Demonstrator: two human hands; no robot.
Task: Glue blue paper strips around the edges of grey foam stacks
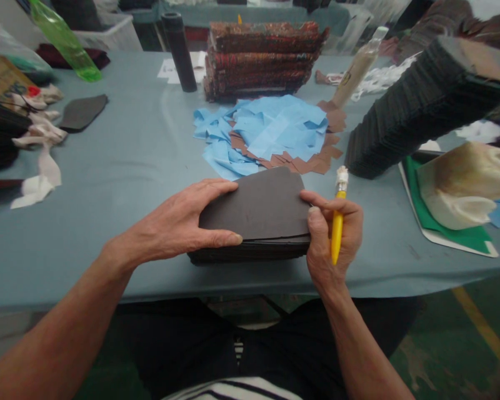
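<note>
A stack of dark brown cut sheets (256, 214) lies at the near edge of the grey-blue table (141, 150). My left hand (183, 225) grips its left side, thumb along the front edge and fingers over the top. My right hand (333, 239) is closed round a yellow brush (338, 219) with a whitish tip pointing up. Its thumb and forefinger touch the right edge of the top sheet.
Blue paper scraps (266, 130) and brown offcuts (312, 162) lie behind the stack. Farther back are patterned folded pieces (262, 55), a black tube (179, 50), a green bottle (64, 39) and a clear bottle (358, 69). A tall leaning black stack (420, 105) stands right; rags (39, 139) lie left.
</note>
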